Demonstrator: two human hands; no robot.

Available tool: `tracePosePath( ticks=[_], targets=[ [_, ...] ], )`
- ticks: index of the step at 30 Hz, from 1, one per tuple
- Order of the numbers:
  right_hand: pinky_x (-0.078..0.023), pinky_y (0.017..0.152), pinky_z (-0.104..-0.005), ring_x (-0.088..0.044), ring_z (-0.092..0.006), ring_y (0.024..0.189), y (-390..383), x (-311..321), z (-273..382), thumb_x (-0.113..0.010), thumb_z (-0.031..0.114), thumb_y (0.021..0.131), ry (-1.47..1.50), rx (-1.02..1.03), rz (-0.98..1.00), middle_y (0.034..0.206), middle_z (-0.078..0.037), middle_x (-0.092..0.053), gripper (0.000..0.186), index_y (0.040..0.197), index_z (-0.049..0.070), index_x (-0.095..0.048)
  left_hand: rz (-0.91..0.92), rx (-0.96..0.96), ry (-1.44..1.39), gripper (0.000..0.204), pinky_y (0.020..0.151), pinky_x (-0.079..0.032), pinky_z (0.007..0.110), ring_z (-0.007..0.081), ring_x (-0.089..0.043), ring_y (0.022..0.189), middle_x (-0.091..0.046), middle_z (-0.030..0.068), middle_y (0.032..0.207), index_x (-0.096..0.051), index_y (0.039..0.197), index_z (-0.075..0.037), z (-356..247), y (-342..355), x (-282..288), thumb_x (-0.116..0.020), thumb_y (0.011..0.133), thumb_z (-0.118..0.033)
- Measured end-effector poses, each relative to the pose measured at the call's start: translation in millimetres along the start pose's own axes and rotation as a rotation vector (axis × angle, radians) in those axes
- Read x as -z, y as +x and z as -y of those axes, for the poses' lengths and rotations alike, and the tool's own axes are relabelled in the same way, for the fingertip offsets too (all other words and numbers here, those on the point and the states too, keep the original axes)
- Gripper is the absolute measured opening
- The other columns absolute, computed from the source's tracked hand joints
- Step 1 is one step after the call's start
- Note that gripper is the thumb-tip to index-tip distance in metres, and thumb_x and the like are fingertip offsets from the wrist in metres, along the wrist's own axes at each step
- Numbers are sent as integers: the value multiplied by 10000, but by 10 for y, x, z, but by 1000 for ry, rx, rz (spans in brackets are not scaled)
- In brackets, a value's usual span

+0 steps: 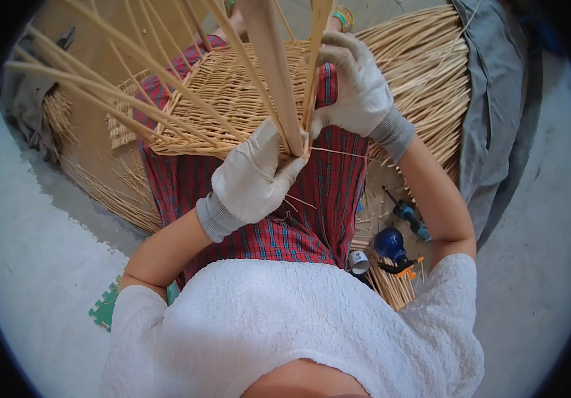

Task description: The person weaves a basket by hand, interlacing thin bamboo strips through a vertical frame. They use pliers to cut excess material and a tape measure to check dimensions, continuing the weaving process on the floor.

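Note:
A rattan woven panel [199,86] with long upright stakes [86,76] rests across my lap on red plaid cloth [325,205]. A thicker pale wooden post [272,66] and a thinner strip [318,23] rise from its near right corner. Wearing a white glove with a grey cuff, my left hand [252,176] is closed around that corner at the foot of the post. My right hand [358,86], gloved alike, grips the thinner strip from the right, its fingertips curled around it and thumb lower down near the corner, partly hidden by the strip.
Rattan bundles [424,73] lie at right beside grey fabric [487,132], more [60,116] at left. Near my right elbow are a teal tool [408,215], blue container [391,245], white cylinder [358,262] and short sticks [391,288]. A green foam mat [103,305] shows at lower left.

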State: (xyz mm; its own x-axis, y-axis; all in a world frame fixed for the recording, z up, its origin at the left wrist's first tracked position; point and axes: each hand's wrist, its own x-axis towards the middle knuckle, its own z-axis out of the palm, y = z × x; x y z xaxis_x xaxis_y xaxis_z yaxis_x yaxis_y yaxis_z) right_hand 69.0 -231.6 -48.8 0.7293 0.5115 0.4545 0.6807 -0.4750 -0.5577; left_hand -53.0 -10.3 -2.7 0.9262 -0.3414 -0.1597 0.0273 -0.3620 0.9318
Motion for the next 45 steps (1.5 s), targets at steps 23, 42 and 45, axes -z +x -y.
tracePosePath(
  ticks=[23,42,45],
  targets=[
    [-498,772,-441,-645,-282,831,-453,-417,1647,-883,457,713,-638,14,-47,843,-56,-638,474,1019,137,-714,360,-98,-451,384,750,-618,277,103,-675,865,-651,18,1045,-550,1217,-76,807,-374,1684,-762,909,11],
    [-562,577,-330,-704,-187,627,1718,-1000,1698,-571,73,1039,239,-507,219,1351,-155,-683,758,1675,155,-167,328,331,-694,334,832,-691,513,261,-693,921,-538,78,1058,-443,1214,-59,1018,-300,1683,-674,976,-24],
    [-517,516,-298,-636,-149,559,1997,-1091,1689,-608,89,1032,299,-634,280,1127,-133,-730,682,1623,142,-272,323,400,-729,268,802,-695,517,194,-667,849,-537,38,956,-468,1024,-103,1074,-273,1725,-703,946,-1]
  ],
)
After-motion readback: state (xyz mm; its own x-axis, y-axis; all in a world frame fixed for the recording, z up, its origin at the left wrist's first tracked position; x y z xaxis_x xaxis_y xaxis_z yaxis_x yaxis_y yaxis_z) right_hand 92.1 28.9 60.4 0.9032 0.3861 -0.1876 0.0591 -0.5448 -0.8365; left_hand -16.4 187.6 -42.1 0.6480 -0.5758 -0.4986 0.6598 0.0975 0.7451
